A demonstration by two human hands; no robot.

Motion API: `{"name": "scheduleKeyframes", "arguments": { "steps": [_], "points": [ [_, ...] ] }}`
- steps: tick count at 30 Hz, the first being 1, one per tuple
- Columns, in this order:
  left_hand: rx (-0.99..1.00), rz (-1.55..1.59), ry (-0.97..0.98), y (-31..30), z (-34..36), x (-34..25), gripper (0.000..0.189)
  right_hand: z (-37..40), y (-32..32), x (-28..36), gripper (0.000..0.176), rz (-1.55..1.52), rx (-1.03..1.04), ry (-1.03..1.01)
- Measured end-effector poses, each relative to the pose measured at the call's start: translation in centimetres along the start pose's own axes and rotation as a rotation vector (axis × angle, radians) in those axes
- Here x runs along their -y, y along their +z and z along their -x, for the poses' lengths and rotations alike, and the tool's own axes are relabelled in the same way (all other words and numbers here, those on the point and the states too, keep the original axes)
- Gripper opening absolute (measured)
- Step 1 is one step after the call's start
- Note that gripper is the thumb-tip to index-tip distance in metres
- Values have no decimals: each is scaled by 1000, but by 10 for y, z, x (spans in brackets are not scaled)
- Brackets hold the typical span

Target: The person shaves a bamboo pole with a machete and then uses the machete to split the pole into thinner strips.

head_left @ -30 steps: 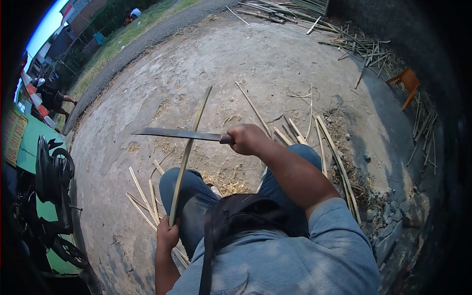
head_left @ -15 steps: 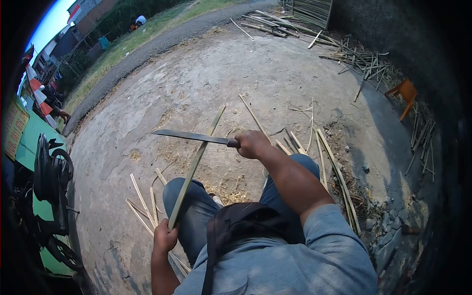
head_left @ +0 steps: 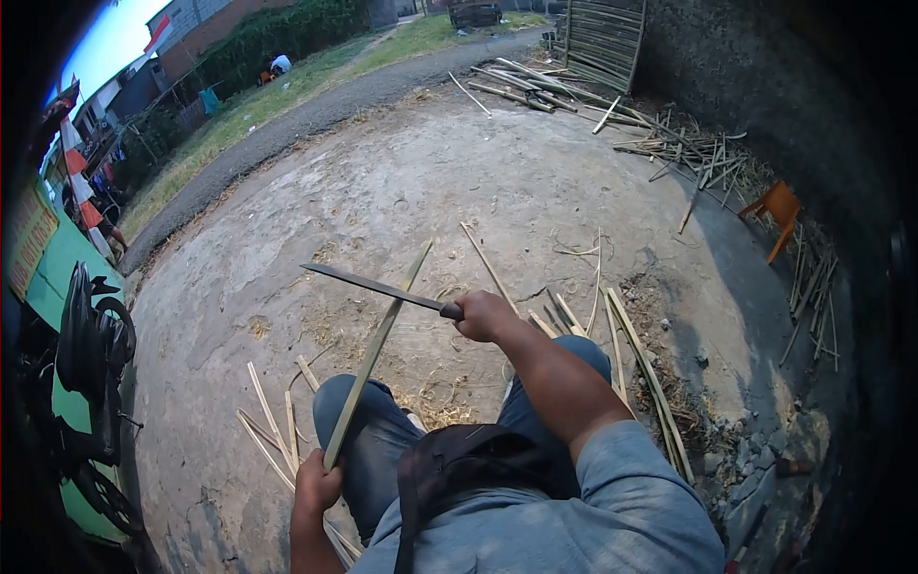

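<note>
My right hand [head_left: 481, 316] is closed round the dark handle of a long knife [head_left: 368, 282], whose blade points left and lies across a bamboo strip [head_left: 375, 346]. My left hand [head_left: 316, 480] grips the near end of that strip, beside my left knee. From there the strip slants up and away over the knee, its far end above the ground. Between my feet lies a heap of pale shavings [head_left: 442, 409].
Loose strips [head_left: 650, 373] lie on the right, others [head_left: 273, 421] on the left. A bamboo pile [head_left: 535, 84] and an orange chair [head_left: 776, 212] stand farther off by the dark wall. A motorcycle [head_left: 86, 354] is at the left edge. A person [head_left: 279, 65] is far off.
The view has tilted up a little. The blade now slopes more, its handle end lower, and still crosses the strip. Both hands keep their holds.
</note>
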State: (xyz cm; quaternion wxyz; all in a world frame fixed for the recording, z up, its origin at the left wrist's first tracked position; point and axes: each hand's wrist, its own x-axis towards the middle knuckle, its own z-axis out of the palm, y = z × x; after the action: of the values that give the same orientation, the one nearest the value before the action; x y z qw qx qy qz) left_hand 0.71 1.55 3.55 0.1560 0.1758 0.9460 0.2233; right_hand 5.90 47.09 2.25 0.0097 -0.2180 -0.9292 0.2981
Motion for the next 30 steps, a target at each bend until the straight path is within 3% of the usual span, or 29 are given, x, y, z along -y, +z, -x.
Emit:
{"name": "scheduleKeyframes", "arguments": {
  "steps": [4,7,10,13,20,26,30],
  "points": [
    [-15,13,38,5,-3,11,32,9,-2,5,20,34,-12,-71],
    [50,201,18,10,-8,19,29,20,1,21,18,46,17,-194],
    [44,277,51,15,-11,27,27,23,6,30,16,239,18,-319],
    [34,197,63,14,-11,28,28,13,2,24,17,233,62,-229],
    [22,148,56,4,-4,6,28,-9,13,-11,21,-52,-92,-61],
    [35,187,51,12,-10,19,28,20,9,26,15,119,74,-195],
    [28,179,37,16,-13,28,29,21,15,38,14,280,40,-373]
  ]
}}
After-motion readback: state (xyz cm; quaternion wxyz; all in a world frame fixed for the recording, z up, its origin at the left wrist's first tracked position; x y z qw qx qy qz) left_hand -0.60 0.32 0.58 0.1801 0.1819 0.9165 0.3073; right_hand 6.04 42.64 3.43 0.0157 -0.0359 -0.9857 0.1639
